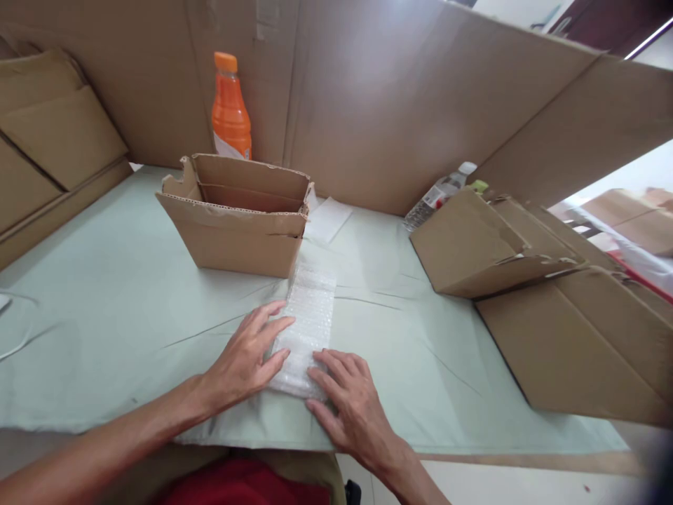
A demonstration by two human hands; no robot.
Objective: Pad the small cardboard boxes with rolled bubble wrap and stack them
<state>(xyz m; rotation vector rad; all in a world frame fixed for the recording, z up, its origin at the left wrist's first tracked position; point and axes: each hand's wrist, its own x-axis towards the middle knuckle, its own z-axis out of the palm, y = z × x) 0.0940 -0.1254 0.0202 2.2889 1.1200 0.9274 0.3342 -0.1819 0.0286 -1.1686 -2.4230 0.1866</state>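
Impossible to read any text on the pale labels [434, 196] of the orange-capped orange plastic bottle [231, 109] and clear plastic bottle [419, 214] beyond the fingers [275, 330].

A head-worn camera looks down close over the tabletop [420, 400], facing a cardboard wall [368, 105] at twelve o'clock.

Tall brown cardboard panels [357, 105] wall in the far side of the surface [589, 463], which wears a pale green cloth [131, 280]. Whitish light glares off the cardboard; below, I see pale floor [473, 485].
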